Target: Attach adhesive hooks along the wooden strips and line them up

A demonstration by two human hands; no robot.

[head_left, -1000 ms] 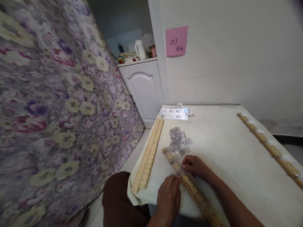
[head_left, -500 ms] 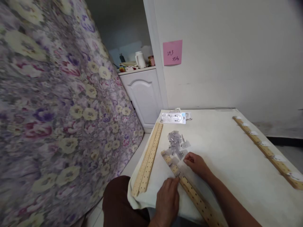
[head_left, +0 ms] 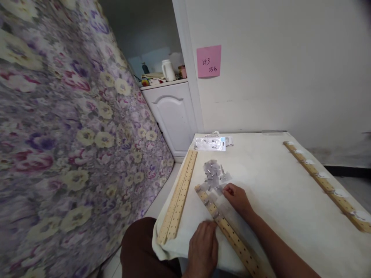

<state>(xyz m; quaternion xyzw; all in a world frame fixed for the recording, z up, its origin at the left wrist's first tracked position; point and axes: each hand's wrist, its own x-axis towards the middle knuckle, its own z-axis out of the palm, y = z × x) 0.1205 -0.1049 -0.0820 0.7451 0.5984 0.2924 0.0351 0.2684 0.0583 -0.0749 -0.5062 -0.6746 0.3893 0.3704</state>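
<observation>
Right hand point(head_left: 236, 197) fingers touch the clear hooks point(head_left: 214, 174), grip unclear; left hand point(head_left: 203, 247) lies loose, empty, beside the wooden strip point(head_left: 230, 233)

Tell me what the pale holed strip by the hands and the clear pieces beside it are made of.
Pale perforated strip: looks like bare light wood, matte, with rows of drilled holes. Pile of small clear pieces: seemingly glossy transparent plastic, perhaps with grey metal parts; too small to be sure.

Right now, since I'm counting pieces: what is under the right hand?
The right hand lies on the white cloth, fingertips at the pile of clear pieces, beside the perforated wooden strip. Whether it covers any piece cannot be seen.
</observation>
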